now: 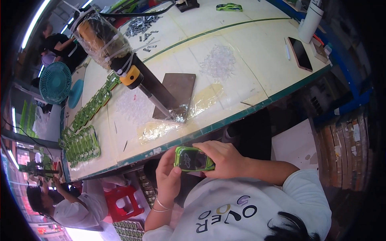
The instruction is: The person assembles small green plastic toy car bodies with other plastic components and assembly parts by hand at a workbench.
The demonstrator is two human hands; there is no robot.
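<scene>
A green toy car body (194, 159) with a dark window panel is held between my two hands, just off the near edge of the table. My left hand (167, 175) grips its left end, thumb against the side. Curled over its right end and top is my right hand (226, 157). Beyond them, a plastic-wrapped tool with a yellow collar (132, 77) leans over a brown metal plate (179, 86), and its metal rod ends at clear film on the plate's near edge. Small clear plastic pieces (218, 62) lie heaped right of the plate, with more to its left.
Green car bodies (82, 145) stand in rows at the left of the table. Grey small parts (140, 25) lie at the back, and another green car body (229, 7) beyond. A phone (300, 54) and white bottle (311, 22) are far right. A person sits by a red stool (124, 203).
</scene>
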